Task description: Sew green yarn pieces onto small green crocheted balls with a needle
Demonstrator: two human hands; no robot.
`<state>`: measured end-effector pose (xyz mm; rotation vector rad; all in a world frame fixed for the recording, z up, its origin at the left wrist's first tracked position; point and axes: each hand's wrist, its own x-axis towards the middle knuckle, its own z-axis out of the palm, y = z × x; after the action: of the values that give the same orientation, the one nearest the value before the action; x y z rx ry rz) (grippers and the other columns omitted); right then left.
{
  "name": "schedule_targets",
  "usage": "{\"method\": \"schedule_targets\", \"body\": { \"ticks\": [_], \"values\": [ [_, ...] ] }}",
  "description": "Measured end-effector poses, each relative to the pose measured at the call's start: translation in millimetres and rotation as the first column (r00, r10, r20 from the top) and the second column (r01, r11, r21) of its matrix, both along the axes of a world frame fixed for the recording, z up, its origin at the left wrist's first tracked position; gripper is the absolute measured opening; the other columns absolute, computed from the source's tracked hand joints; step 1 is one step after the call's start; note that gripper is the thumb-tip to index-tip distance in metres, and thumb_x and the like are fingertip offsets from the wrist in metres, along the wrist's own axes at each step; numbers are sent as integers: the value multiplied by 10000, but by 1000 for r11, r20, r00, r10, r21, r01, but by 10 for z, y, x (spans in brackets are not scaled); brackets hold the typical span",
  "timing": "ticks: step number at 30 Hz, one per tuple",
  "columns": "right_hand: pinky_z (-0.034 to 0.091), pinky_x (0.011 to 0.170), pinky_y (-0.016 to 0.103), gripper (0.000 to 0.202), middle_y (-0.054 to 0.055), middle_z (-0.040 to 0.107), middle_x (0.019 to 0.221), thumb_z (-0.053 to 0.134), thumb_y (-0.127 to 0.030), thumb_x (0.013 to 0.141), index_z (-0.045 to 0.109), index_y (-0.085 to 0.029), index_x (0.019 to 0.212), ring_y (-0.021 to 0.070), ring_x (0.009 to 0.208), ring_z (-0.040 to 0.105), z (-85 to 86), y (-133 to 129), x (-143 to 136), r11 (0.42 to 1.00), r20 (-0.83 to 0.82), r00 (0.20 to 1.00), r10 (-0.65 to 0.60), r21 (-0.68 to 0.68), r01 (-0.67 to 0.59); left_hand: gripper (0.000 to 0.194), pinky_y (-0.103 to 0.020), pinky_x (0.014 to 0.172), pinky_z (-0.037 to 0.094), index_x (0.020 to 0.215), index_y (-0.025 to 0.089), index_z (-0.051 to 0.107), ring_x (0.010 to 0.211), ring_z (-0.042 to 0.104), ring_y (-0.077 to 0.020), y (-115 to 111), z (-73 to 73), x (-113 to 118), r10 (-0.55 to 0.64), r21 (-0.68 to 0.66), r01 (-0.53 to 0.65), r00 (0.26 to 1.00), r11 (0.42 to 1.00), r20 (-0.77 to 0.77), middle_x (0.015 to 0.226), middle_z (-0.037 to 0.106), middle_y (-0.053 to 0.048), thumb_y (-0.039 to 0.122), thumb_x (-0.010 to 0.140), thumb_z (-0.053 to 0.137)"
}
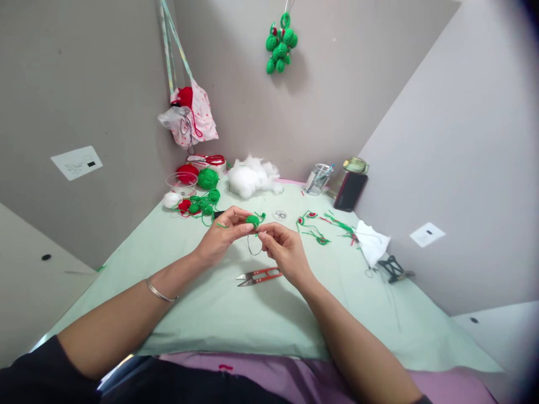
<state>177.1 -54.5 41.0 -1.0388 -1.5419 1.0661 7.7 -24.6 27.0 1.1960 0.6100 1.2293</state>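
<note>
Green and round, 1 ball is pinched by the left hand, the right hand curled alongside, its grip unclear.

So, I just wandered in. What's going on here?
A person is doing handwork with a small green ball. The left hand holds it, and the right hand pinches close beside it; whatever is in that pinch is too small to make out. Red snips lie on the cloth nearer the person. White stuffing and green yarn sit toward the back.
</note>
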Motion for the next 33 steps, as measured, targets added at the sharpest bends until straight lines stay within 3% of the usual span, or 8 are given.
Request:
{"method": "schedule_targets", "body": {
  "ticks": [11, 16, 18, 21, 23, 25, 29, 33],
  "values": [
    [375, 480, 221, 232, -36, 527, 584, 601, -409, 846, 629, -181, 879, 88, 498, 456, 42, -7, -7, 999, 21, 999, 45, -23, -45, 226, -352, 869, 478, 930, 192, 616, 858, 626, -161, -39, -1, 18, 6, -50, -5, 1000, 999, 15, 879, 667, -8, 264, 757, 743],
    [473, 619, 256, 339, 51, 648, 1057, 489, -447, 923, 633, -233, 1143, 94, 620, 594, 219, -8, 297, 990, 338, 941, -25, 139, -23, 213, -369, 958, 466, 921, 186, 624, 903, 655, -168, 9, -12, -3, 7, -178, 7, 997, 984, 76, 944, 684, -11, 253, 758, 744],
    [487, 719, 280, 319, 68, 645, 1135, 472, -420, 939, 643, -236, 1136, 136, 755, 643, 276, 62, 617, 961, 518, 827, -220, 261, 93, 216, -367, 972, 465, 918, 182, 628, 893, 664, -162, 29, -13, -11, 24, -222, -3, 996, 975, 88, 945, 686, -8, 245, 751, 749],
    [451, 872, 350, 299, 105, 663, 1167, 432, -301, 952, 671, -215, 1109, 245, 1023, 628, 287, 267, 1308, 905, 799, 429, -421, 340, 255, 216, -357, 978, 467, 922, 175, 635, 891, 667, -154, 43, -15, -19, 28, -238, -4, 995, 971, 97, 945, 691, -12, 242, 751, 749],
    [440, 894, 388, 356, 158, 632, 1224, 372, -247, 959, 643, -185, 1182, 293, 1100, 601, 252, 452, 1822, 836, 876, 158, -455, 359, 415, 220, -352, 974, 468, 932, 173, 639, 888, 671, -154, 47, -24, -22, 16, -236, 7, 996, 972, 93, 932, 696, -17, 246, 755, 746],
    [434, 902, 422, 402, 215, 600, 1255, 349, -233, 957, 585, -138, 1268, 330, 1137, 584, 198, 649, 2282, 763, 914, 1, -406, 339, 551, 231, -354, 962, 472, 945, 173, 641, 882, 676, -160, 53, -41, -23, 1, -242, 19, 996, 970, 84, 917, 702, -23, 251, 754, 747],
    [453, 885, 432, 430, 268, 625, 1187, 448, -353, 929, 634, -66, 1189, 363, 1126, 595, 45, 1006, 2822, 712, 972, -21, -234, 186, 677, 246, -352, 942, 481, 955, 178, 641, 867, 679, -162, 69, -80, -24, -12, -252, 29, 998, 967, 69, 902, 701, -24, 258, 751, 752],
    [470, 864, 455, 479, 287, 637, 1147, 510, -424, 890, 671, -46, 1135, 375, 1090, 612, -134, 1230, 2940, 677, 975, 8, -223, 149, 720, 241, -331, 931, 480, 954, 185, 641, 868, 675, -156, 70, -83, -27, -16, -260, 27, 999, 965, 46, 904, 693, -13, 263, 755, 752]
  ]
}}
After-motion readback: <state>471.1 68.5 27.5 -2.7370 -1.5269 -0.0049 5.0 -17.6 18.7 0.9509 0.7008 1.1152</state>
